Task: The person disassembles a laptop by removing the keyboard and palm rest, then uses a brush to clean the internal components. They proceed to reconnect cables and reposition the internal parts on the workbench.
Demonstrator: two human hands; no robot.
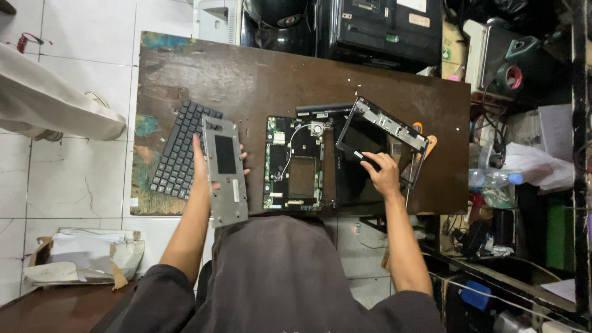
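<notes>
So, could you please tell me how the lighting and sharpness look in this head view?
In the head view, light is even over the brown table, and the left hand and right hand look sharp; the white floor tiles are bright, while the shelves at right sink into shadow.

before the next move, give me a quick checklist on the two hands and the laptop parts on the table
1. Left hand has a firm hold on the grey palm rest: ok, fingers wrap its edge and it is lifted above the table.
2. Right hand has control of the screen frame: ok, fingers are on it, and it sits tilted.
3. Keyboard is out of the way: ok, it lies flat at the left, partly under the palm rest.
4. Circuit board is uncovered: ok, it lies between the hands and neither touches it.
5. White cable on the board is unplugged: cannot tell.
6. Loose screws on the table: cannot tell, too small.
</notes>
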